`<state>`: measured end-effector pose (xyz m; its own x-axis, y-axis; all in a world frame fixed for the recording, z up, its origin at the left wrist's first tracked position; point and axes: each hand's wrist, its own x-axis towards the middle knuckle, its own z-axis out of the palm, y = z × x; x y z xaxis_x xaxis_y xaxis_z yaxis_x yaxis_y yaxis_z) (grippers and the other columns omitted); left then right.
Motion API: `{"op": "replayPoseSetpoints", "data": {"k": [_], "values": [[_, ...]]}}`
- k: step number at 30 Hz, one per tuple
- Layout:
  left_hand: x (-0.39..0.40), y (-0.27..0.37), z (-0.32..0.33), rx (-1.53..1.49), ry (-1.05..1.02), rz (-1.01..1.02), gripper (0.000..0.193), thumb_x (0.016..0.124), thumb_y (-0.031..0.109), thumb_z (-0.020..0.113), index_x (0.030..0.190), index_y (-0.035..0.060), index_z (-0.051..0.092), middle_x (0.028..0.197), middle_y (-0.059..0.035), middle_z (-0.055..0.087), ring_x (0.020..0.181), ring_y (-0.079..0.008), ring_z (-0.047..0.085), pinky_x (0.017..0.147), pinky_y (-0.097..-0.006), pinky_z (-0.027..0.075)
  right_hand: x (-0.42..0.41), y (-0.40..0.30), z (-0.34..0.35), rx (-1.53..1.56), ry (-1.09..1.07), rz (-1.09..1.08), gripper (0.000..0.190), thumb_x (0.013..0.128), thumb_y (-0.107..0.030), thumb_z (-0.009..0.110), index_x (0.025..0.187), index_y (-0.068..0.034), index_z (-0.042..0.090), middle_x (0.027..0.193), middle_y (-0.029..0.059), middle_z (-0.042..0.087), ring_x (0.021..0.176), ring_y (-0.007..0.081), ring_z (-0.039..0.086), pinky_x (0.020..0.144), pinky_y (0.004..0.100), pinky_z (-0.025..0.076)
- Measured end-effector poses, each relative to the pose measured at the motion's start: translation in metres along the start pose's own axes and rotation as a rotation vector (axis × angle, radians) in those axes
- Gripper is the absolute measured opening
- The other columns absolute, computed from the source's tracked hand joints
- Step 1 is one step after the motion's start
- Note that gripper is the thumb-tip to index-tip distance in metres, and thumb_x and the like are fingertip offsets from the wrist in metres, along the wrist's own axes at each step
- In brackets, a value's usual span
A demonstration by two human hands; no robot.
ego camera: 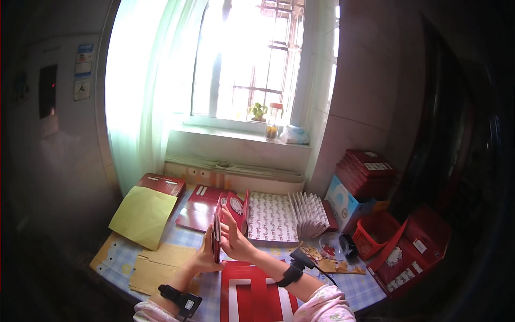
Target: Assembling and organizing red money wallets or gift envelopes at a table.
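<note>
Upright between my two hands stands a thin dark red folded card piece (217, 237), seen nearly edge-on. My left hand (204, 253) grips its lower left side, fingers behind it and thumb below. My right hand (236, 241) lies along its right face with fingers raised; whether it grips is hard to tell. Below them on the table is a red card sheet with white strips (257, 294). Just behind the hands are a red card folder with a white oval ornament (236, 206) and a patterned white paper sheet (273, 217).
A yellow paper sheet (143, 217) covers red folders at left, near tan card pieces (161, 267). At right are folded patterned paper (310, 213), a clear round tub (334, 245), a red plastic basket (376, 235), an open red case (418, 249) and stacked red boxes (364, 173).
</note>
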<state>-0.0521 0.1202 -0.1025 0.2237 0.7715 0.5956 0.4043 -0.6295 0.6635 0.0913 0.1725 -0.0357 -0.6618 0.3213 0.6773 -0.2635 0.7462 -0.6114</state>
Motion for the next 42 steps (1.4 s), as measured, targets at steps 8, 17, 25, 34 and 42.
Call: {"op": "replayPoseSetpoints", "data": {"k": [8, 17, 25, 34, 42], "values": [[-0.005, 0.005, -0.003, -0.044, 0.044, 0.047, 0.082, 0.062, 0.005, 0.061, 0.133, 0.0024, 0.021, 0.127, -0.0198, 0.037, 0.120, -0.0308, 0.037, 0.097, -0.0385, 0.032, -0.011, 0.016, 0.000, 0.593, -0.043, 0.246, 0.061, 0.087, -0.008, 0.050, 0.136, -0.003, 0.014, 0.125, 0.0071, 0.036, 0.114, 0.0144, 0.037, 0.098, 0.0294, 0.030], [0.008, 0.041, -0.007, -0.181, 0.263, -0.066, 0.038, 0.076, 0.003, 0.061, 0.113, 0.0007, 0.050, 0.105, -0.0103, 0.058, 0.097, -0.0185, 0.056, 0.083, -0.0310, 0.045, -0.011, 0.013, -0.006, 0.505, 0.067, 0.157, 0.035, 0.086, -0.003, 0.051, 0.116, -0.004, 0.033, 0.108, 0.0052, 0.045, 0.103, 0.0118, 0.044, 0.090, 0.0272, 0.038], [0.003, 0.011, -0.009, -0.440, 0.220, -0.257, 0.047, 0.068, 0.005, 0.071, 0.112, 0.0051, 0.051, 0.104, -0.0053, 0.059, 0.095, -0.0122, 0.054, 0.080, -0.0265, 0.046, -0.039, 0.044, 0.015, 0.449, 0.068, 0.296, 0.040, 0.088, -0.006, 0.050, 0.117, -0.006, 0.024, 0.107, 0.0041, 0.042, 0.105, 0.0098, 0.038, 0.089, 0.0246, 0.033], [0.012, 0.037, -0.011, -0.546, 0.327, -0.108, 0.056, 0.066, -0.001, 0.069, 0.117, 0.0057, 0.044, 0.109, -0.0059, 0.055, 0.100, -0.0156, 0.053, 0.085, -0.0302, 0.044, -0.019, 0.018, -0.003, 0.217, 0.089, 0.186, 0.025, 0.087, 0.001, 0.047, 0.110, -0.004, 0.038, 0.104, 0.0058, 0.049, 0.100, 0.0111, 0.043, 0.088, 0.0250, 0.035], [-0.003, 0.088, -0.074, -0.560, 0.224, -0.169, 0.056, 0.069, -0.002, 0.069, 0.118, 0.0025, 0.042, 0.107, -0.0088, 0.056, 0.101, -0.0176, 0.053, 0.085, -0.0315, 0.045, -0.001, -0.060, -0.037, -0.575, -0.229, 0.122, 0.033, 0.083, -0.010, 0.051, 0.115, -0.010, 0.041, 0.103, 0.0132, 0.057, 0.092, 0.0295, 0.058, 0.071, 0.0361, 0.048]]}}
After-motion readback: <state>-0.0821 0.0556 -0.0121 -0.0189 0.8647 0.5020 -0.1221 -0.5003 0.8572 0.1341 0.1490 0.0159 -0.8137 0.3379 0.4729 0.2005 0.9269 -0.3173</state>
